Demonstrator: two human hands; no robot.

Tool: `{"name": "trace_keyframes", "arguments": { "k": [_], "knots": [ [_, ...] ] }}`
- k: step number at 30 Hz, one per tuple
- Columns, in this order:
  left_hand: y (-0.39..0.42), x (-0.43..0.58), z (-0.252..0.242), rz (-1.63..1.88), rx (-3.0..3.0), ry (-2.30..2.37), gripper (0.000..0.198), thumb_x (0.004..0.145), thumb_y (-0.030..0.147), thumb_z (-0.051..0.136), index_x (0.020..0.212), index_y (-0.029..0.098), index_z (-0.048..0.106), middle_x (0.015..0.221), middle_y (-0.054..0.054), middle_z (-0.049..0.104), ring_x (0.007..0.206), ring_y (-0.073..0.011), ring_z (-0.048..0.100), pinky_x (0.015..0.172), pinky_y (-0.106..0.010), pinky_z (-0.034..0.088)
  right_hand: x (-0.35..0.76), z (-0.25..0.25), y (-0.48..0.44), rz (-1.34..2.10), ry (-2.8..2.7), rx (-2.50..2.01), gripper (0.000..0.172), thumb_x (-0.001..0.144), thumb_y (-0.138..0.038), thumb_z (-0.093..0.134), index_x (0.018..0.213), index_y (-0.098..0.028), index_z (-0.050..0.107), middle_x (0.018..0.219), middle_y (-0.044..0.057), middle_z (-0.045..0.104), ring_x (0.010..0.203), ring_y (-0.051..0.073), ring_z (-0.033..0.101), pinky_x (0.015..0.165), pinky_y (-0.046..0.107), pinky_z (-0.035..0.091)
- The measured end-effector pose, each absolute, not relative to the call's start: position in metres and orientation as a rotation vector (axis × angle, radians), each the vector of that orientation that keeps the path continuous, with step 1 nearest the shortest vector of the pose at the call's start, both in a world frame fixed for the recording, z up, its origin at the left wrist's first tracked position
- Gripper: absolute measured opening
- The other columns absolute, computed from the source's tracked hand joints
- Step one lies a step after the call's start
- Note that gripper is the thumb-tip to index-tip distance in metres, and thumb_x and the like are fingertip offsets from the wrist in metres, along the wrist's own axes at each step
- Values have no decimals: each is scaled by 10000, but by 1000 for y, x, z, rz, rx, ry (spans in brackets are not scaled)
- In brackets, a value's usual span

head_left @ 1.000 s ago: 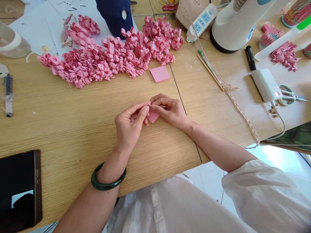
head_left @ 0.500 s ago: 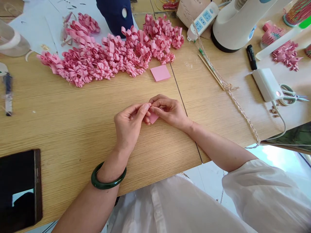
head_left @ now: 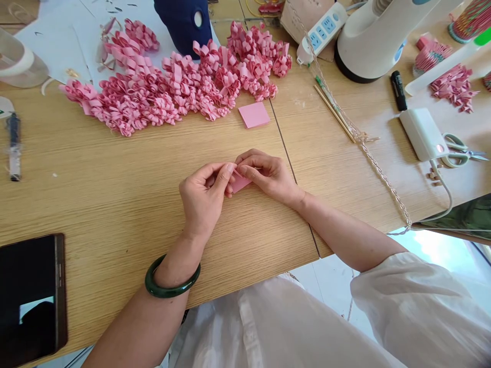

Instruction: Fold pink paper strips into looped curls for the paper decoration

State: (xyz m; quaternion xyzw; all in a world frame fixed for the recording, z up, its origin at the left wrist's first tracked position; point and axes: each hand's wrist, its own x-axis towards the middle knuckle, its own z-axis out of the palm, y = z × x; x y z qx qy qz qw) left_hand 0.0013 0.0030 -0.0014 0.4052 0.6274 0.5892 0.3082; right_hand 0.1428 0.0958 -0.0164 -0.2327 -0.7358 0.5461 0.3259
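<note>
Between my two hands is a small piece of pink paper (head_left: 240, 184), partly covered by my fingers. My left hand (head_left: 207, 191) pinches its upper left edge with thumb and forefinger. From the other side, my right hand (head_left: 266, 176) grips the same paper, thumb on top and fingers curled behind. An edge of the paper looks folded over at the fingertips. Just beyond my hands lies a flat stack of pink paper squares (head_left: 254, 115). Behind it spreads a long heap of curled pink paper loops (head_left: 164, 92).
A dark tablet (head_left: 28, 296) lies at front left. On the right are a braided cord (head_left: 383, 179), thin sticks (head_left: 333, 113), a white adapter (head_left: 423, 134), scissors (head_left: 456, 151) and a black marker (head_left: 398, 91). A power strip (head_left: 322, 31) and a white appliance (head_left: 364, 46) stand behind.
The pink paper has turned slightly between my fingers, and a folded edge now shows near the thumbs. Both hands stay in nearly the same place.
</note>
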Motion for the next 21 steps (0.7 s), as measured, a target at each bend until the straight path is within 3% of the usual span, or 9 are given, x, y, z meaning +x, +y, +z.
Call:
{"name": "trace_keyframes", "arguments": {
  "k": [8,13,18,21],
  "knots": [
    [2,1,-1,1570,1096,1694,158,908,337,704,858,198,761,678,16,668,525,-72,531,511,-202,446,142,-12,90,1676,-1756,-756,343,928,-503,651,975,-163,662,924,35,702,784,116,649,687,237,560],
    [1,2,2,1532,1215,1737,182,918,346,702,832,196,759,657,22,658,525,-72,526,532,-204,459,141,-15,92,1540,-1865,-693,319,880,-475,718,863,-159,684,1015,71,692,872,135,642,724,251,537],
    [0,4,3,1621,1108,1638,255,975,411,623,975,207,776,728,11,678,501,-69,537,480,-211,469,141,-17,94,1492,-1798,-690,319,874,-471,731,822,-160,682,1016,71,686,877,135,636,752,264,517],
    [0,6,2,1609,1053,1601,243,942,406,673,1002,196,780,739,8,689,495,-69,565,473,-207,496,141,-17,94,1502,-1752,-707,346,860,-496,743,818,-157,685,997,68,684,901,140,642,787,270,522]
  ]
}}
